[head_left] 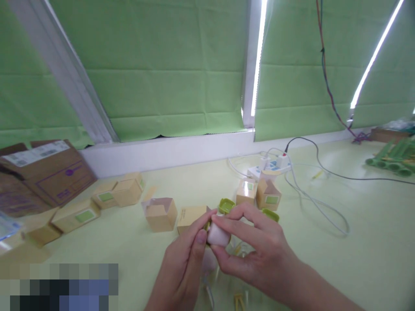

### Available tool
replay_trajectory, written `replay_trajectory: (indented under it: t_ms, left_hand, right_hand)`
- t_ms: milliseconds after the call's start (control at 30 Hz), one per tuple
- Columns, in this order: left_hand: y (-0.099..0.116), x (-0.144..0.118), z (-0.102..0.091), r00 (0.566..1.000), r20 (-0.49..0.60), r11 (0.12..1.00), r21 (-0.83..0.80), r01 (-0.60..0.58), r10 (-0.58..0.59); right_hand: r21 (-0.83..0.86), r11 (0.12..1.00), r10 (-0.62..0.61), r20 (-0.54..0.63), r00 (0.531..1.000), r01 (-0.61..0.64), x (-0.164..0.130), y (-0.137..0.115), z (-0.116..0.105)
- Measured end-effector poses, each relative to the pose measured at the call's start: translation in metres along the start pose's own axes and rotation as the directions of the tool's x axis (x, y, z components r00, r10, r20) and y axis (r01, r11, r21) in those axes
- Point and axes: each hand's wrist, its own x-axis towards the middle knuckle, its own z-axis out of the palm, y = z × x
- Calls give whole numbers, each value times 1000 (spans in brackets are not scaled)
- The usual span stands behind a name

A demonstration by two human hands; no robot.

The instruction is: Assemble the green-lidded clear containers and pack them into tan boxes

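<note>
**Pinching a small pale piece between both hands**

Holding it together, the left hand [184,263] and the right hand [253,250] meet over the table [356,242], closed on 1 small pale pinkish piece [218,235]. The left thumb presses its near-left side; the right thumb and forefinger clamp it from above and from the right. What the piece is cannot be told; it is blurred and mostly covered by fingers.

Just under the grip, clear plastic wrapping [240,249] lies on the tabletop, and nearer the viewer, below the wrists, a small yellow clip-like thing [239,301] shows, too blurred to name.

Directly behind the grip, touching the line of the fingertips, sits a green cap [226,205], and a second green cap [271,214] peeks out beyond the right knuckles. Just left of the grip stands a closed tan carton [189,217], then an open tan carton [161,214] with its flaps up.

Farther behind the grip, 2 small cartons with green labels [258,193] stand side by side. Beyond them lies a white power strip [270,166] with cords trailing off to the right.

Well off to the left of the grip, more labelled cartons [97,203] lie scattered before a large brown shipping box [48,170]. Far right, green tubes [394,160] are stacked. Green blinds [162,65] close the back.
</note>
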Motion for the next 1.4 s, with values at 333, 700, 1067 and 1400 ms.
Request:
replay_trajectory:
  t_ms: [333, 700, 1067, 1400]
  left_hand:
    - [-1, 7, 0, 995, 95, 950, -307, 50, -21]
    - [9, 20, -7, 950, -172, 803, -585, 114, -261]
    - [11, 19, -11, 948, -124, 679, -726, 114, -292]
    - [9, 17, -9, 953, -106, 697, -706, 128, -282]
  right_hand:
    - [25, 1000, 5, 60, 998, -7, -2, 13, -3]
    - [-54, 988, 153, 329, 932, -143, 3, 15, -6]
    - [-170, 965, 253, 397, 882, -200, 3, 23, -10]
    - [-267, 922, 377, 442, 814, -282, -1, 14, -2]
